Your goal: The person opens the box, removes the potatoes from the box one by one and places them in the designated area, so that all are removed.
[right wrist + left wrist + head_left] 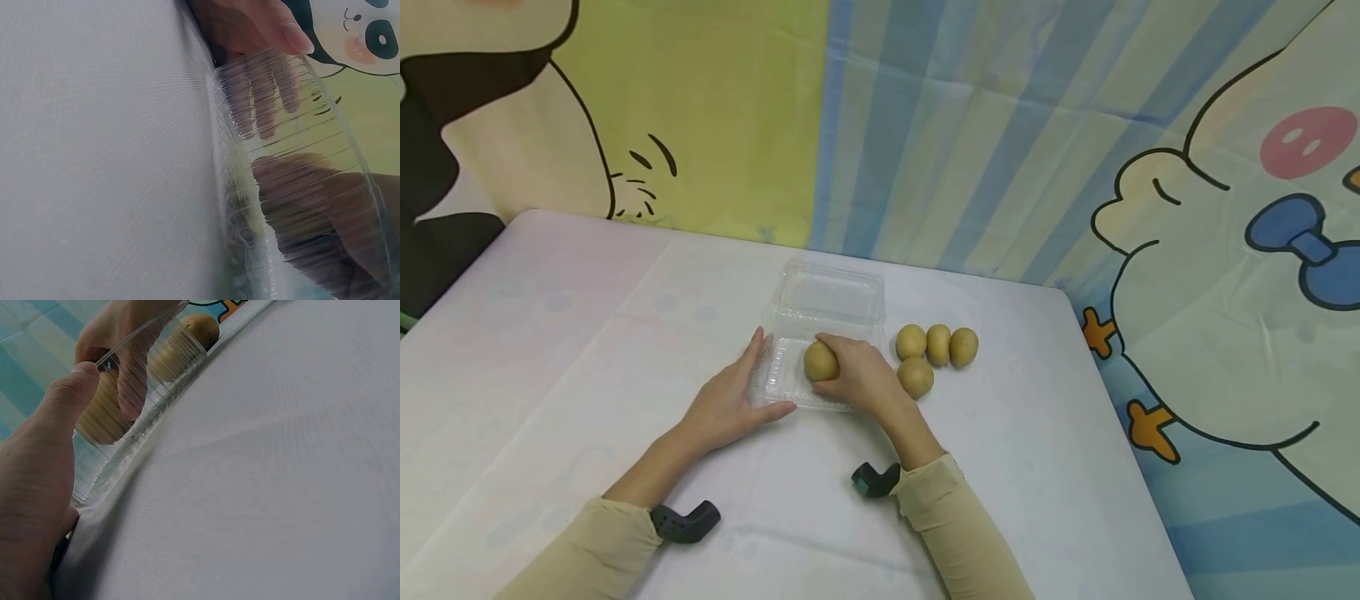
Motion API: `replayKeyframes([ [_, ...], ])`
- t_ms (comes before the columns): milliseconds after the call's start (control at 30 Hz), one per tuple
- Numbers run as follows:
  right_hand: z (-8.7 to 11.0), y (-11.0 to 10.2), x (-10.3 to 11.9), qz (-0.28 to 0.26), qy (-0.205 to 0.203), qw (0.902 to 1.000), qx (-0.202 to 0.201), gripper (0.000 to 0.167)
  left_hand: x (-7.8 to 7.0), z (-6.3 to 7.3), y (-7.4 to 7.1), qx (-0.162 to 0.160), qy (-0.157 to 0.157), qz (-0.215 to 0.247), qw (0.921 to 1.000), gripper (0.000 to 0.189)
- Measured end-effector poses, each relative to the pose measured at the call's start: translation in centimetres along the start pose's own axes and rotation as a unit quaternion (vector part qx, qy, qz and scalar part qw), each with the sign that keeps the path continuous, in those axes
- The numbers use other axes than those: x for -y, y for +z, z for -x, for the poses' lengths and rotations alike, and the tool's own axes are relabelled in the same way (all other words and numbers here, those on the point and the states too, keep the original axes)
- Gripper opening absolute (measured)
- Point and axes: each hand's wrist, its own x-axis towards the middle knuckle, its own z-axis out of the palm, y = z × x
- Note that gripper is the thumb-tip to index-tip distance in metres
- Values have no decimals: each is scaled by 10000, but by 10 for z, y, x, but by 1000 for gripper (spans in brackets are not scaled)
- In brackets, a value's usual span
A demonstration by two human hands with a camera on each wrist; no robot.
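A clear plastic clamshell box (781, 371) stands on the table with its lid (831, 293) laid back. My right hand (861, 371) grips a round yellow-brown piece of produce, like a small potato (820, 362), inside the base; through the clear wall it also shows in the left wrist view (103, 415). Spread along the box's left side and front corner, my left hand (722, 408) has straight fingers and thumb. Its thumb (62, 400) lies at the rim in the left wrist view. Ribbed box wall (300, 137) fills much of the right wrist view.
Just right of the box sit several more potato-like pieces, three in a row (938, 344) and one (916, 377) nearer. White cloth (1037, 500) covers the table. A cartoon-printed curtain (970, 125) rises behind the far edge. Each wrist carries a dark device (685, 523).
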Motion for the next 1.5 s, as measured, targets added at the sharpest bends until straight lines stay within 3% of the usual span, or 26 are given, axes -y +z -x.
replayKeyframes([
  [1067,5,-4,-3,-535,-127,9981,-279,76,-2,0,-1,30,25,-1,10000,117],
  [1500,10,-13,-7,-1046,-83,9935,-443,75,0,1,0,-19,26,44,10000,115],
])
